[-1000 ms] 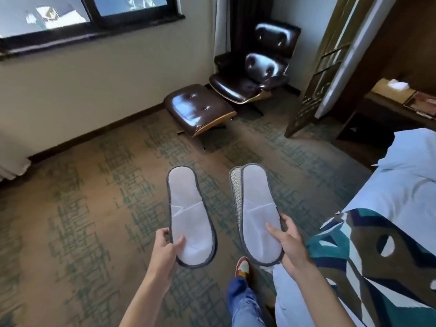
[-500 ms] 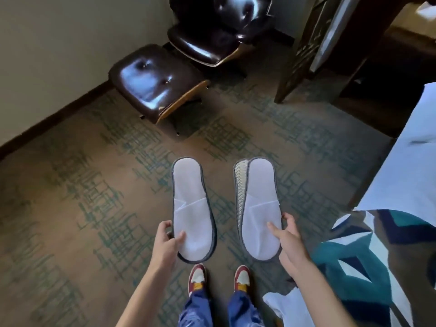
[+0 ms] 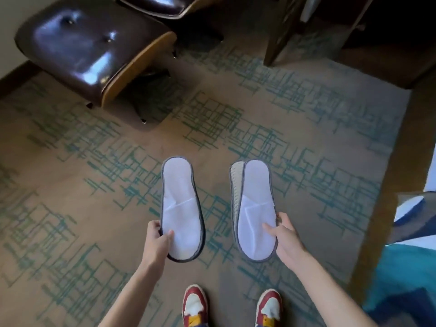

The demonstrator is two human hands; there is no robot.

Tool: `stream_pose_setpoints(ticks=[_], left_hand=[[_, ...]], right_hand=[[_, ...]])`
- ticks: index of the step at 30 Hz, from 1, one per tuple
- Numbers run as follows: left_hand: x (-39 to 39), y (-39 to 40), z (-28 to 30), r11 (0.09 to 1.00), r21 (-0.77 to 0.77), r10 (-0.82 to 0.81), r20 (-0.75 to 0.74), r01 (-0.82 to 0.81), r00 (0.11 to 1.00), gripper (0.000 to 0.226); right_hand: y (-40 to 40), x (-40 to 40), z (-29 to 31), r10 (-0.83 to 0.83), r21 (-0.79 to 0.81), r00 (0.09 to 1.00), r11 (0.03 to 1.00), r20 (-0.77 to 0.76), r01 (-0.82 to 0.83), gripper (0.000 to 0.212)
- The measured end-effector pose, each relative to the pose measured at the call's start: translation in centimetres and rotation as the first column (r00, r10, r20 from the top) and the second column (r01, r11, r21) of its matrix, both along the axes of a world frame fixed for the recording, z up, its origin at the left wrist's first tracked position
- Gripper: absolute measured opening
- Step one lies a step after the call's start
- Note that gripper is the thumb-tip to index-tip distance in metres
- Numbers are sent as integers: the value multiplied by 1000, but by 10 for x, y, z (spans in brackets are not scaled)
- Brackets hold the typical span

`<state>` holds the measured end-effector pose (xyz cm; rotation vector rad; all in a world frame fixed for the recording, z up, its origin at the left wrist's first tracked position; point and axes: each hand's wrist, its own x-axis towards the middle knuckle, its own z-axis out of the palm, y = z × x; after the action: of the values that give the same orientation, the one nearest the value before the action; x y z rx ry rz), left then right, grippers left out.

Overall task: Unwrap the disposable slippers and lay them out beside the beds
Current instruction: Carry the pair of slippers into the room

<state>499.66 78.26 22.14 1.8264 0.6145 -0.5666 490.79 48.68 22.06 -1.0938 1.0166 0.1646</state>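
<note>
We held one white slipper pinched in our left hand and another in our right hand — both above the carpet, bed at right. Better to lower them level, side by side, just beside it.

Single head view looks steeply down at nearby carpet.

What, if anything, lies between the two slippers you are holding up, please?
Nothing is held between the left slipper and the right slipper; the head view shows only bare patterned carpet through the gap.
</note>
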Motion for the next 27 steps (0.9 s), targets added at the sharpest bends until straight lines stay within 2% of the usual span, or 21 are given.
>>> stream_pose_setpoints(ticks=[8,13,18,22,24,27], left_hand=[[51,9,-233,996,59,-66,25,65,997,13],[63,11,-336,995,97,-34,19,32,999,12],[74,6,-383,992,122,5,48,-11,999,9],[74,3,-395,988,156,6,78,-18,997,11],[74,2,-396,983,184,3,93,-20,996,12],[76,1,-394,959,284,-46,121,10,992,12]], right_hand=[[15,53,-232,91,-118,995,989,43,-86,30],[20,84,-341,161,-166,985,975,68,-148,30],[32,102,-395,202,-254,975,952,90,-174,27],[36,100,-407,310,-396,951,873,-2,-285,26],[36,101,-409,368,-465,927,811,-66,-355,25],[39,104,-407,458,-595,871,655,-177,-465,24]])
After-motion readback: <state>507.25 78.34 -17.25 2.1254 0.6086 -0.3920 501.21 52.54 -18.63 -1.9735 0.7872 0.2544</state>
